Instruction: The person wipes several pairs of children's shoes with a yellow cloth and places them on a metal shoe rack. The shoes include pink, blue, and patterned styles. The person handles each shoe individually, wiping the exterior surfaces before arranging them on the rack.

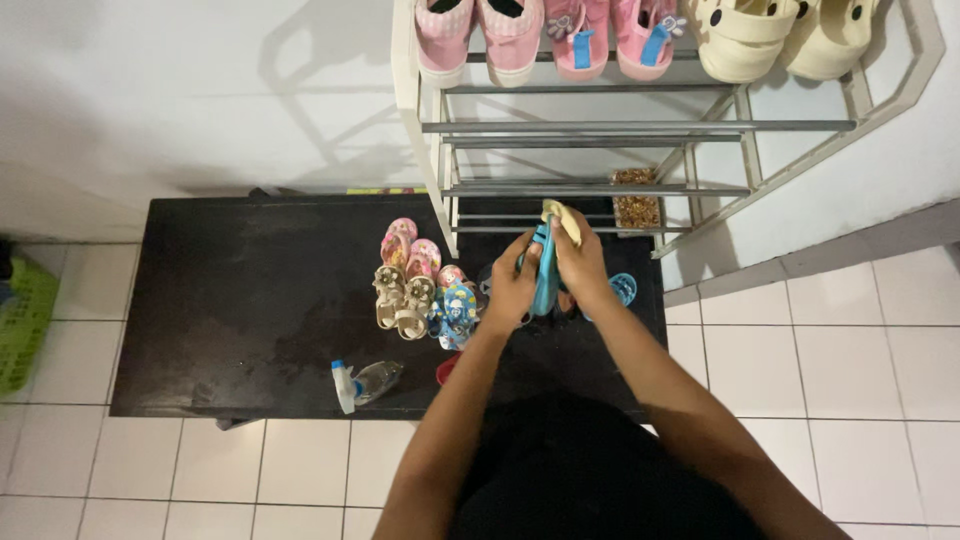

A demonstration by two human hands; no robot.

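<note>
My left hand (512, 282) grips a small blue sandal (546, 272) held on edge above a black mat (250, 290). My right hand (580, 262) presses a pale yellow cloth or sponge (562, 218) against the sandal's upper end. A second blue sandal (623, 289) lies on the mat just right of my right hand. Left of my hands stand several small children's sandals: a pink pair (410, 248), a beige pair (400, 297) and a colourful blue pair (455, 312).
A clear spray bottle with a blue-and-white head (362, 383) lies on the mat's near edge. A white metal shoe rack (640, 130) stands behind, its top shelf holding pink shoes (545, 35) and cream clogs (780, 35). A green basket (22, 320) sits far left on white tiles.
</note>
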